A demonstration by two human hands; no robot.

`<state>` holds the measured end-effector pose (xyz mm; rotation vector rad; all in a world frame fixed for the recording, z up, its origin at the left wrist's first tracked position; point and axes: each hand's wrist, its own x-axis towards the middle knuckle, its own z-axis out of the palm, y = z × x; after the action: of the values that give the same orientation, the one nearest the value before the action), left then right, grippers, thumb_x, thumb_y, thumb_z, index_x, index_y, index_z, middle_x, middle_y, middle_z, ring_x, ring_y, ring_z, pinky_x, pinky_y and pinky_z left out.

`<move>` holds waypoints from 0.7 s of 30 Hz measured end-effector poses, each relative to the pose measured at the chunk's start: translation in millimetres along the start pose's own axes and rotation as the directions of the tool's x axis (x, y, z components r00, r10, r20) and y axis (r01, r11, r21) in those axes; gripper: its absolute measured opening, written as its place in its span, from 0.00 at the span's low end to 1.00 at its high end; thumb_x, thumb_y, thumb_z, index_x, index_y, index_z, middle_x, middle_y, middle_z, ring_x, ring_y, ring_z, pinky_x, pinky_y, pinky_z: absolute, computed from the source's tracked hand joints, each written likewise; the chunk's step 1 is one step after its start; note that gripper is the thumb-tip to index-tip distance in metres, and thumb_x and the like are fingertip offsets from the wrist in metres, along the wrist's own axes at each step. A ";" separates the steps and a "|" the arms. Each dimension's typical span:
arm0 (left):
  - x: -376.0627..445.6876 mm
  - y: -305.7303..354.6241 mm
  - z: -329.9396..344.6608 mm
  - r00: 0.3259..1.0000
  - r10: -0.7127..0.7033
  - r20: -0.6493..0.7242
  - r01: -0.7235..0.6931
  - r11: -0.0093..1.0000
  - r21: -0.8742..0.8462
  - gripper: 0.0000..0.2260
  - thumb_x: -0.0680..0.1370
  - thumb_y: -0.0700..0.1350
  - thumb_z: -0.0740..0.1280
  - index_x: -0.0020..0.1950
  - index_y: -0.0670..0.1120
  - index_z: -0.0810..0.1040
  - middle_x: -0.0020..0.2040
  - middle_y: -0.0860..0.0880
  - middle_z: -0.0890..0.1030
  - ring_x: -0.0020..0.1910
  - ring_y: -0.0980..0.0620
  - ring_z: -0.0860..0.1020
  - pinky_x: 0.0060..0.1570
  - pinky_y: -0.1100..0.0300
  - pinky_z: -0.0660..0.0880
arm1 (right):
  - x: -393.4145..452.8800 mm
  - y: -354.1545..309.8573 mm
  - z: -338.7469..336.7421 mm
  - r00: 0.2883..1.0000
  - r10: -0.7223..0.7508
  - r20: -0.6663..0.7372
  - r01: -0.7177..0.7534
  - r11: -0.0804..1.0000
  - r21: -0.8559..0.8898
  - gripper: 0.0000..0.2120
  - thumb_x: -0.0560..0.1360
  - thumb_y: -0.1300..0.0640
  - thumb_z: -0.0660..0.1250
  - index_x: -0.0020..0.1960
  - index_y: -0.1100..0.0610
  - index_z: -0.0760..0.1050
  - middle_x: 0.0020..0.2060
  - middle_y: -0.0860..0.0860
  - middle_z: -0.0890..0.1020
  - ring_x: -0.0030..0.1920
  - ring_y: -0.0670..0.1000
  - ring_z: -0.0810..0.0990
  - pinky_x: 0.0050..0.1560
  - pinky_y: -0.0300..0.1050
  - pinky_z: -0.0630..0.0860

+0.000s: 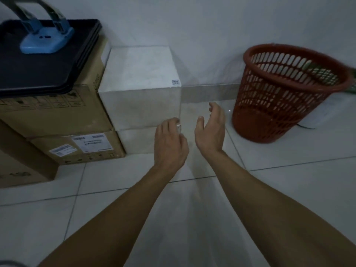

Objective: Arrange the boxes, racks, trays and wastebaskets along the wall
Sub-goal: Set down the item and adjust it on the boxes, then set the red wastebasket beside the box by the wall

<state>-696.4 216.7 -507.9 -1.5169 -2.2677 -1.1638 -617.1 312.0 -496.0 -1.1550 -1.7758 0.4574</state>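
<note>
both arms reached forward over the pale tiled floor [269, 189]. the left hand [169, 143] hung palm down with its fingers loosely curled, holding nothing, its fingertips just at the lower right corner of the white box [140, 79]; whether they touched the box could not be told. the right hand [211, 130] stood on edge, palm facing left, fingers relaxed and apart, empty, in the gap between the white box and the red wastebasket [285, 93]. the white box sat against the wall [192, 22] on top of a second white box [138, 141]. just beside them on the left stood a tall cardboard box [63, 110] resting on a lower cardboard box [84, 149] with white shipping labels on its front. a stack of black trays [48, 68] lay on the tall cardboard box, and a light blue object [46, 40] with a dark curved handle rested on the trays. another cardboard box [21, 166] showed at the left edge. the red wastebasket, a slotted plastic one, stood tilted near the wall to the right, well apart from the boxes, with something white [327, 110] on the floor behind it
</note>
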 end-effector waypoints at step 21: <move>159.0 208.8 66.4 0.642 0.552 0.532 -0.709 0.692 0.136 0.18 0.80 0.45 0.61 0.71 0.51 0.69 0.64 0.49 0.73 0.66 0.48 0.70 0.73 0.49 0.59 | 136.1 99.1 -228.2 0.986 -0.026 0.167 0.112 0.842 -0.527 0.08 0.71 0.65 0.64 0.47 0.54 0.74 0.47 0.52 0.79 0.53 0.54 0.72 0.49 0.49 0.74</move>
<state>-576.5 411.3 -362.8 -2.3272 -1.7004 -0.2044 -388.1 437.8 -385.9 -1.4579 -2.1517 -0.0104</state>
